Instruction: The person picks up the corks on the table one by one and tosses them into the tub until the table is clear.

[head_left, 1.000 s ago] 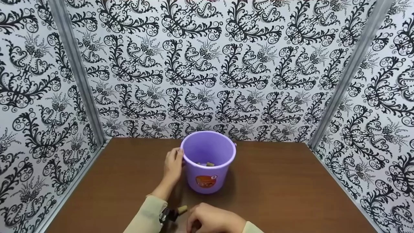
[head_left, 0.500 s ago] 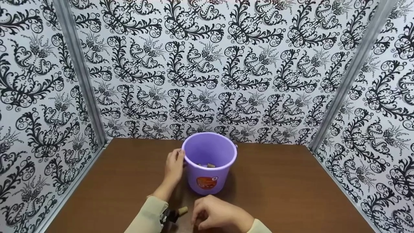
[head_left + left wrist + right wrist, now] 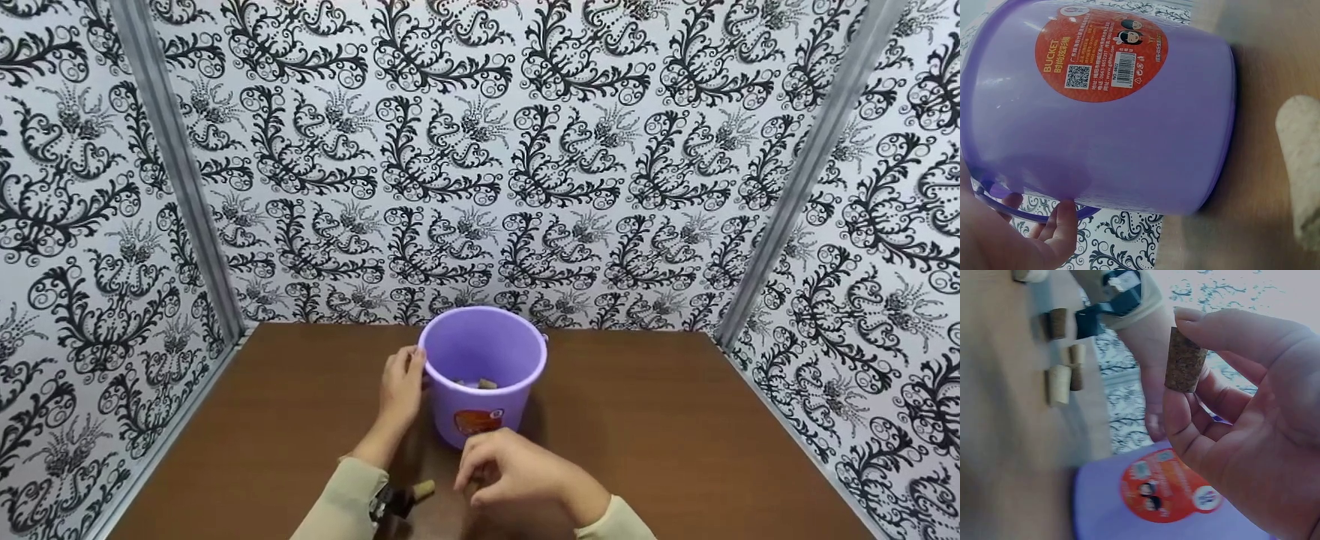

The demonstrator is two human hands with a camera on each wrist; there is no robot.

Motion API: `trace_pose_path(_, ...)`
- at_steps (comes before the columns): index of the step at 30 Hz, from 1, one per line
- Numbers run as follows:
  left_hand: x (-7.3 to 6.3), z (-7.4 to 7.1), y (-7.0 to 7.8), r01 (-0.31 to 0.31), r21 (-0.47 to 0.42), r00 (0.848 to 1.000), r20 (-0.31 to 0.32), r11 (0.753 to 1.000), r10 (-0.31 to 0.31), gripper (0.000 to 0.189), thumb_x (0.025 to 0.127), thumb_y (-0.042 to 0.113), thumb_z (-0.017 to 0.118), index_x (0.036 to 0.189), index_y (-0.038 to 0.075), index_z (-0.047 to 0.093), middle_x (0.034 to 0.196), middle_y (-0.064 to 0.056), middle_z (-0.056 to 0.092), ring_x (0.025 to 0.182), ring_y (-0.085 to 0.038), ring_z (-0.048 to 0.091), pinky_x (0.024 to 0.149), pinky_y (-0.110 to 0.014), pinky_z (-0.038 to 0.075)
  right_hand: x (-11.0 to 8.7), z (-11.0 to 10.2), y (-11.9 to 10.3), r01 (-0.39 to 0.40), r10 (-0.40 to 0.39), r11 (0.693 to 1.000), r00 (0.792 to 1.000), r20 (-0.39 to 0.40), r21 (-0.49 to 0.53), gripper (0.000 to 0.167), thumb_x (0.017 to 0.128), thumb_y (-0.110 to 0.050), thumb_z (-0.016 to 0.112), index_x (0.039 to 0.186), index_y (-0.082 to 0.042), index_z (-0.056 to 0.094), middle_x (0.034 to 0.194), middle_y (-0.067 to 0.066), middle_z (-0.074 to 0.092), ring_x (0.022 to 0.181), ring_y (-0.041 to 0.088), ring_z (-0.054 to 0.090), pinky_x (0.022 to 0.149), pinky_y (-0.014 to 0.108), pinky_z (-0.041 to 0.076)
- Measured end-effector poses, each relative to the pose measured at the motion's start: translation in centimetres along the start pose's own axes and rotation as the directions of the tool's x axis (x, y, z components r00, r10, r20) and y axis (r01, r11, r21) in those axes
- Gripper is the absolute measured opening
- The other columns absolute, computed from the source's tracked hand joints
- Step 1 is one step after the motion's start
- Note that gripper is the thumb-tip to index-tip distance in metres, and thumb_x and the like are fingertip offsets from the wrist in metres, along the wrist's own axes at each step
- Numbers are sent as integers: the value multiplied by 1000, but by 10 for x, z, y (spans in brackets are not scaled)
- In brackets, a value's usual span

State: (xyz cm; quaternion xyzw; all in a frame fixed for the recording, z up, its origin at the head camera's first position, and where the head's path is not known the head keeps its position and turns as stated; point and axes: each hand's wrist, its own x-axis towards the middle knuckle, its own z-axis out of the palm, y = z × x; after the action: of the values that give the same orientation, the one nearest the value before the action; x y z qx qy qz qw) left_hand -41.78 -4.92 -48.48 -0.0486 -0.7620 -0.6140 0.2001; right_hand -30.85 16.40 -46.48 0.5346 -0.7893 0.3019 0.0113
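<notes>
A purple bucket (image 3: 448, 409) with an orange label stands upright at the middle of the table. My left hand (image 3: 401, 386) grips its left side at the rim; in the left wrist view the fingers (image 3: 1063, 230) curl by the bucket's handle (image 3: 1033, 215). Between thumb and fingertips, my right hand (image 3: 517, 476) pinches a brown speckled cork (image 3: 1185, 363), best seen in the right wrist view. That hand hovers just in front of the bucket. A few corks (image 3: 487, 384) lie on the bucket's floor. Another cork (image 3: 424, 490) is on the table near the left sleeve.
Several loose corks, among them a pale one (image 3: 1059, 385) and a brown one (image 3: 1058, 323), lie on the brown table (image 3: 660, 450) under the left forearm. A black wrist device (image 3: 390, 501) sits on the left sleeve. Patterned walls (image 3: 465, 165) enclose the back and sides.
My right hand has risen from the table's near edge and moved forward and slightly right, toward the bucket, with the cork. The left hand stays at the rim.
</notes>
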Motion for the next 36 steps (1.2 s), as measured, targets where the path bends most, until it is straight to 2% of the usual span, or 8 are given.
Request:
trace_pose_path(4, 0, 0, 2, -3, 10, 1000, 4, 1000, 3, 35, 111, 29, 53, 120, -1, 69, 118, -22, 62, 97, -30, 67, 84, -40, 62, -3, -15, -6, 28, -31, 999, 997, -68, -37, 22, 81, -6, 85, 103, -12, 82, 97, 2, 75, 84, 10, 66, 77, 17, 58)
trace_pose_path(9, 1, -4, 1, -22, 58, 1000, -10, 998, 23, 34, 110, 31, 53, 119, 3, 71, 119, -21, 64, 106, -33, 65, 96, -48, 54, -5, -22, -8, 14, -13, 1000, 988, -151, 8, 21, 82, -5, 85, 102, -12, 82, 98, 3, 74, 84, 10, 65, 74, 25, 60)
trace_pose_path(11, 1, -5, -1, -28, 79, 999, -17, 996, 29, 33, 109, 31, 53, 118, 4, 71, 119, -20, 65, 110, -34, 63, 100, -50, 50, -6, -23, -9, 6, 0, 999, 986, -167, 36, 21, 82, -5, 84, 102, -13, 81, 98, 3, 73, 83, 10, 64, 73, 26, 60)
trace_pose_path(19, 0, -4, -2, -9, 95, 1000, -17, 995, 10, 34, 110, 32, 53, 120, 5, 71, 119, -20, 65, 111, -34, 63, 100, -52, 51, -11, -34, -5, 59, -37, 993, 977, -211, 99, 22, 84, -2, 83, 104, -10, 80, 100, 7, 74, 82, 24, 67, 74, 28, 61)
trace_pose_path(23, 1, -4, -1, -12, 89, 1000, -27, 996, 14, 35, 110, 32, 53, 120, 4, 71, 119, -21, 65, 110, -35, 64, 99, -52, 52, -12, -46, -3, 73, -36, 990, 961, -275, 124, 19, 86, -5, 83, 104, -8, 80, 100, 10, 75, 83, 25, 67, 74, 32, 61)
trace_pose_path(27, 1, -2, -1, -7, 84, 1000, -15, 996, 8, 35, 110, 32, 53, 121, 4, 71, 120, -21, 65, 110, -35, 63, 100, -51, 52, -15, -56, -1, 75, -5, 977, 944, -331, 200, 20, 86, 0, 82, 105, -4, 79, 100, 16, 74, 87, 21, 67, 74, 37, 63)
trace_pose_path(32, 0, -1, -1, 8, 72, 1000, -18, 997, -6, 35, 110, 32, 53, 121, 5, 71, 120, -20, 65, 108, -33, 63, 99, -50, 53, -15, -57, 7, 56, 74, 940, 930, -361, 336, 22, 85, 9, 78, 106, 3, 77, 102, 22, 70, 95, 12, 68, 81, 30, 63)
trace_pose_path(36, 0, 0, 1, -1, 66, 1000, -20, 998, 2, 34, 110, 31, 53, 120, 4, 71, 117, -20, 65, 106, -32, 64, 96, -48, 54, -12, -55, 13, 51, 124, 930, 890, -438, 365, 21, 85, 11, 77, 105, 9, 74, 103, 22, 69, 95, 8, 66, 80, 25, 61)
